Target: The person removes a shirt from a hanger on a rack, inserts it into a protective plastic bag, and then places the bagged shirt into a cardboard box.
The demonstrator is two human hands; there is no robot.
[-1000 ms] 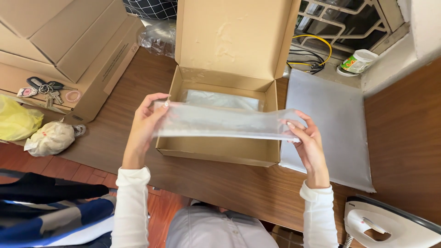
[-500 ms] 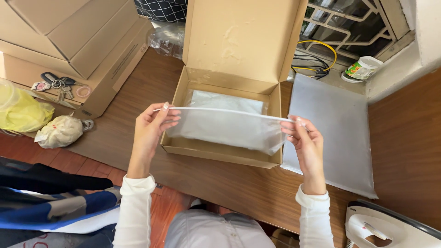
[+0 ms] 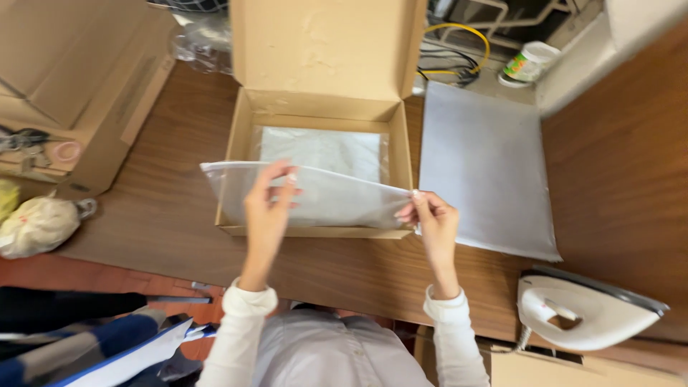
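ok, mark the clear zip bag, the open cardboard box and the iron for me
clear zip bag [image 3: 337, 204], head view, on the middle of the film between the hands.
open cardboard box [image 3: 326, 43], head view, on the inside of the raised lid.
iron [image 3: 598, 315], head view, on its white body.

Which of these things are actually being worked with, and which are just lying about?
In hand:
- clear zip-top plastic bag, held by left hand and right hand
- open brown cardboard box
- folded white packet inside it

Lying about:
- flat grey sheet
- white clothes iron
- bunch of keys
- white tied bag
- small white tub
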